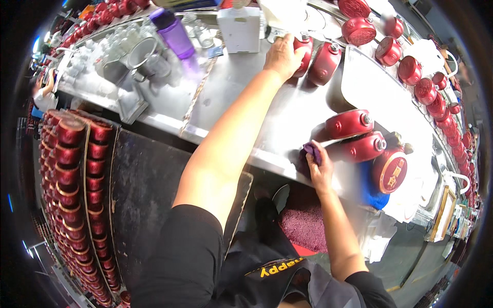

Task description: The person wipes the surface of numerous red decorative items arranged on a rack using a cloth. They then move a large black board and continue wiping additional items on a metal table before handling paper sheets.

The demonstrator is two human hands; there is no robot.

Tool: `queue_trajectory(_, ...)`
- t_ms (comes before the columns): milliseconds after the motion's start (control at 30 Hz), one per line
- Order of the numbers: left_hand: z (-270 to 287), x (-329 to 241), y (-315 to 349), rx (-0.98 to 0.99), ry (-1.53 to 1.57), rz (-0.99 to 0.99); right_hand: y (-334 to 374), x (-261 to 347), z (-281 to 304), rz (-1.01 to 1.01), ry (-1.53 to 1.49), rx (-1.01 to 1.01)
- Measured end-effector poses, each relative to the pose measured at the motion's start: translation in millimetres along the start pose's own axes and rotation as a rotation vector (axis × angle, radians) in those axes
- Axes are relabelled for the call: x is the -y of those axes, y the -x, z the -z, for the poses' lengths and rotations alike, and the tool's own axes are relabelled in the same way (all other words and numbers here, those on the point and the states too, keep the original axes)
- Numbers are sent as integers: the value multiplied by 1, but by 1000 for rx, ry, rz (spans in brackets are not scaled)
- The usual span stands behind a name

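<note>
At the far side of the metal bench, my left hand [282, 59] is closed around a round red bottle [305, 56] with a silvery neck. A second red bottle [325, 64] stands just right of it. Nearer to me, my right hand [320, 172] pinches a bunched purple cloth [312, 153] by the bench's front edge. Two more red bottles [345, 124] lie side by side beyond that hand, necks to the right. A red bottle with a gold emblem [393, 172] rests by a blue cloth [374, 191].
Left on the bench [226, 84] are a purple bottle [174, 36], a metal pitcher [143, 54] and clear glass pieces. A white box [239, 32] stands at the back. Red bottles line the right-hand conveyor [426, 92]; racks of red pieces [69, 154] stand lower left.
</note>
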State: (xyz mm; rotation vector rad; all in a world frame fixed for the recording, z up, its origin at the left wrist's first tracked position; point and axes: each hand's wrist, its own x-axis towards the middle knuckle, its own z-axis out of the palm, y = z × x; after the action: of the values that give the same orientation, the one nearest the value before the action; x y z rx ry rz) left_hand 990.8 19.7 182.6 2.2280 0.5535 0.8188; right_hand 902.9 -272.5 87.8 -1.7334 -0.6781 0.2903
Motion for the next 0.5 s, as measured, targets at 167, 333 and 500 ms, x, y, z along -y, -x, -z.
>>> queue_trajectory(167, -44, 19, -40, -48, 80, -158, -2, 2, 7, -50, 57, -10)
queue_trajectory(333, -44, 22, -32, -112, 166, -199, -1, 4, 7, -92, 94, -7)
queue_trajectory(500, -24, 23, -17, -213, 231, -110, -1, 4, 5, -106, 71, 22)
